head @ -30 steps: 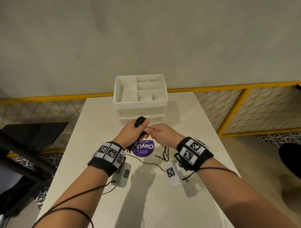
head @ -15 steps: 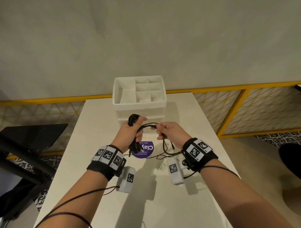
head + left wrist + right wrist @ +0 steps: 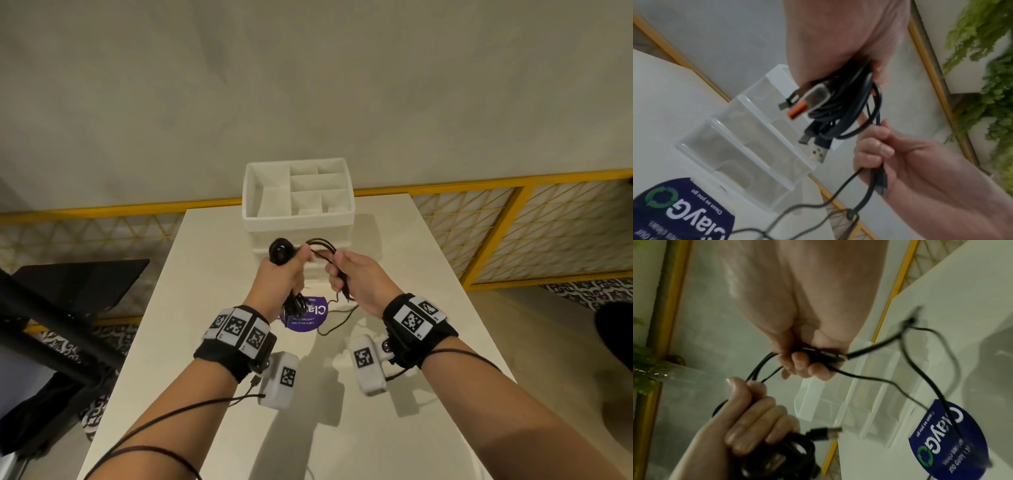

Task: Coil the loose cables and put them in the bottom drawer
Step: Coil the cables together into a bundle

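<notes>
My left hand [image 3: 286,274] grips a bundle of coiled black cables [image 3: 281,251] above the table, in front of the drawer unit. Loops stick out above the fist and plug ends [image 3: 818,150] hang below it. My right hand [image 3: 349,274] pinches a loose strand of black cable [image 3: 323,248] that runs across to the bundle; its tail [image 3: 337,322] trails down onto the table. The right wrist view shows my right fingers [image 3: 805,363] curled round the strands and the left hand [image 3: 754,415] holding the coil [image 3: 774,456]. The white drawer unit [image 3: 298,222] has closed clear drawers [image 3: 748,146].
A round purple sticker [image 3: 306,315] lies on the white table [image 3: 394,240] under my hands. A yellow-framed lattice rail [image 3: 513,222] runs behind the table. A dark stand [image 3: 51,315] is at the left and green plants [image 3: 986,81] hang to one side.
Both hands have risen and moved toward the drawer unit. The right hand pulled apart from the left, then came back in, drawing a strand over toward the bundle. More cable is off the table.
</notes>
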`<action>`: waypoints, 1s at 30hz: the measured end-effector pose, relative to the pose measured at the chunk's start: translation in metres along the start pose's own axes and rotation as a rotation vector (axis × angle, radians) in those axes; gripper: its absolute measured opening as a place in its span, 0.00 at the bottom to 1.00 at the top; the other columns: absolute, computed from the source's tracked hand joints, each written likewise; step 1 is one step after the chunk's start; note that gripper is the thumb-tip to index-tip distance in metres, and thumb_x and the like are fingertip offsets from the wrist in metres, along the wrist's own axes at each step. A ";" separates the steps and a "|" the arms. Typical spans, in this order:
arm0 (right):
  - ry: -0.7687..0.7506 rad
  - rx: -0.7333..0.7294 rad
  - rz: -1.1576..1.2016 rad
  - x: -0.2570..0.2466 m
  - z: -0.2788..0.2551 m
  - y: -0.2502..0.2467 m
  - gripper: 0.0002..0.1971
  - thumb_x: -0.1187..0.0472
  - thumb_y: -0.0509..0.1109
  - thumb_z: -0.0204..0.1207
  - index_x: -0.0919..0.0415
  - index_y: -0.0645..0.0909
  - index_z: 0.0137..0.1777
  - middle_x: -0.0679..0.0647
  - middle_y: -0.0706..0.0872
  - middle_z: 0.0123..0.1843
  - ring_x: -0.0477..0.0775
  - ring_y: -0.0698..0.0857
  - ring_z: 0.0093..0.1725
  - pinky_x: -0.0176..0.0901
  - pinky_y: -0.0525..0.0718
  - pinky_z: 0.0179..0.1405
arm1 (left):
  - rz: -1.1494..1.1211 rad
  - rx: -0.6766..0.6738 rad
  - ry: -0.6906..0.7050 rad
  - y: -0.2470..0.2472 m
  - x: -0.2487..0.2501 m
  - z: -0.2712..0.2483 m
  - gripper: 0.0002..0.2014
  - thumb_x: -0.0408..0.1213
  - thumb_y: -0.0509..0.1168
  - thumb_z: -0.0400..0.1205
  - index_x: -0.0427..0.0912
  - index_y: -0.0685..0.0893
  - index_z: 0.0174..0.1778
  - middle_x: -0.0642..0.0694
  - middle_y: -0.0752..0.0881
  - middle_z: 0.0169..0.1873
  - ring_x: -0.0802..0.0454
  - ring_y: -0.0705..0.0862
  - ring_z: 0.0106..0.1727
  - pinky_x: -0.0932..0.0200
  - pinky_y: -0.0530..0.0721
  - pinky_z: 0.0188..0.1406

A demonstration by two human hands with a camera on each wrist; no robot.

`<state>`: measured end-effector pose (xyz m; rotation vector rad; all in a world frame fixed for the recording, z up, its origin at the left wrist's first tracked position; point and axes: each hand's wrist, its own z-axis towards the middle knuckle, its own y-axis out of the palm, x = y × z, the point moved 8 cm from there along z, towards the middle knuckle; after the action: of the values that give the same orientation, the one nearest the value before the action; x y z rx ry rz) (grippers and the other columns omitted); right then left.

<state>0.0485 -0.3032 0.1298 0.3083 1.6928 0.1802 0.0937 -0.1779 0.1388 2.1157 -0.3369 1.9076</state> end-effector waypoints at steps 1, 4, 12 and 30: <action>0.003 -0.017 0.004 0.002 -0.001 0.002 0.15 0.61 0.53 0.85 0.67 0.78 0.60 0.50 0.73 0.31 0.46 0.69 0.28 0.37 0.69 0.32 | -0.003 0.027 0.020 -0.002 0.002 0.002 0.14 0.44 0.64 0.82 0.40 0.81 0.35 0.50 0.69 0.14 0.52 0.67 0.19 0.58 0.68 0.26; 0.034 -0.035 0.042 0.003 -0.003 0.007 0.14 0.61 0.53 0.85 0.64 0.80 0.53 0.50 0.71 0.30 0.46 0.67 0.26 0.38 0.68 0.31 | 0.023 0.057 0.053 -0.003 0.005 0.004 0.14 0.45 0.64 0.82 0.41 0.82 0.35 0.49 0.70 0.15 0.51 0.68 0.20 0.59 0.70 0.27; 0.136 -0.204 -0.136 -0.001 -0.011 0.031 0.15 0.62 0.51 0.85 0.60 0.73 0.38 0.48 0.70 0.26 0.44 0.65 0.22 0.34 0.64 0.23 | -0.115 -0.144 -0.081 0.011 -0.019 -0.004 0.21 0.52 0.69 0.72 0.34 0.80 0.39 0.50 0.66 0.14 0.55 0.64 0.14 0.64 0.66 0.16; 0.070 -0.123 -0.089 0.008 -0.006 0.018 0.11 0.62 0.54 0.85 0.58 0.80 0.51 0.48 0.74 0.30 0.48 0.71 0.27 0.41 0.69 0.33 | 0.077 0.007 -0.008 -0.009 -0.001 -0.003 0.23 0.47 0.64 0.82 0.35 0.76 0.25 0.47 0.71 0.13 0.53 0.69 0.18 0.62 0.72 0.26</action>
<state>0.0434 -0.2831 0.1283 0.1362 1.7529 0.2300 0.0941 -0.1680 0.1381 2.1451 -0.4201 1.9457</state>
